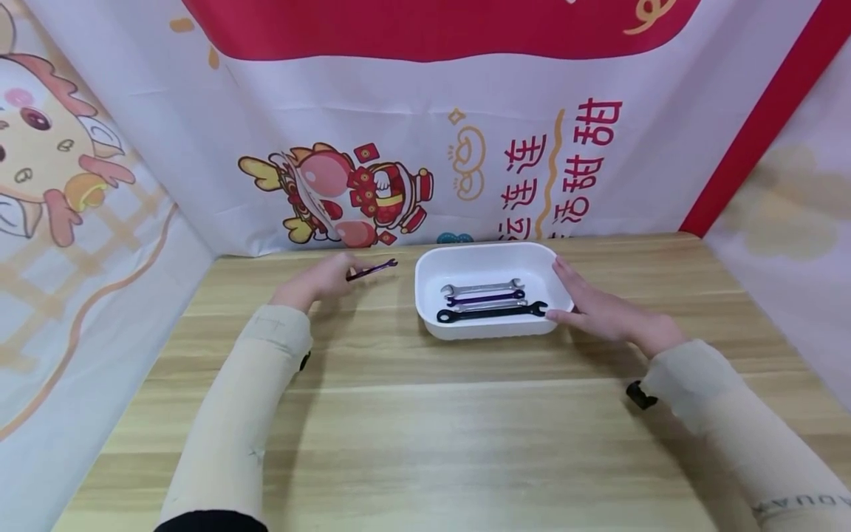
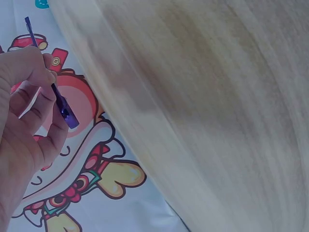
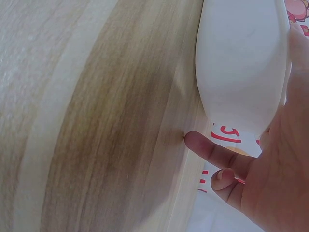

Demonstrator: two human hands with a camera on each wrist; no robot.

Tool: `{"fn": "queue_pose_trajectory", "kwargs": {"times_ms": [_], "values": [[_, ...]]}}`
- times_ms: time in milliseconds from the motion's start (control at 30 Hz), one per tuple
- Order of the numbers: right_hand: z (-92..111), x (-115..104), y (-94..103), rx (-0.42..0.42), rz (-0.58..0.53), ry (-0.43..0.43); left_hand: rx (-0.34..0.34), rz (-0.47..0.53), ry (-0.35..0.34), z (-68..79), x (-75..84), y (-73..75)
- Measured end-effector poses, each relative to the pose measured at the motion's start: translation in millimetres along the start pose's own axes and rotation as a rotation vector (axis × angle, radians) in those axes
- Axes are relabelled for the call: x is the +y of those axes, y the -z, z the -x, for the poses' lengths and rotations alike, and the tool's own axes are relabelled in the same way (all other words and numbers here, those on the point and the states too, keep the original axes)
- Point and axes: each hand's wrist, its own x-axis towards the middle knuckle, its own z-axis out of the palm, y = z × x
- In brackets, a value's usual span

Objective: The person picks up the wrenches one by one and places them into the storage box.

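In the head view my left hand pinches a purple wrench above the table, left of a white plastic tub. Its open jaw end points right. From the left wrist, the purple wrench runs between thumb and fingers, both ends sticking out. My right hand holds the tub's right end, thumb over the rim at the front and fingers at the back corner. Two fingers stick out below the tub in the right wrist view. Inside lie a black wrench, silver wrenches and another purple wrench.
The wood-grain table stretches toward me from the tub. Behind it hangs a white printed cloth with cartoon figures and red lettering, and similar cloth closes off both sides. The tub stands near the table's back edge.
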Motion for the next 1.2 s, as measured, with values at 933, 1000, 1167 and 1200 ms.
{"fn": "queue_pose_trajectory", "kwargs": {"times_ms": [933, 1000, 1167, 1200], "values": [[1.1, -0.1, 2.8, -0.016, 0.011, 0.002, 0.014, -0.074, -0.079, 3.3, 45.3, 21.6], [1.0, -0.3, 2.7, -0.014, 0.011, 0.004, 0.015, -0.067, -0.087, 4.0, 48.2, 22.8], [0.7, -1.4, 2.7, -0.007, 0.002, 0.016, 0.023, -0.055, -0.107, 4.1, 55.7, 25.4], [0.7, -1.2, 2.4, -0.007, 0.001, 0.017, 0.024, -0.056, -0.111, 3.6, 57.2, 25.5]]}}
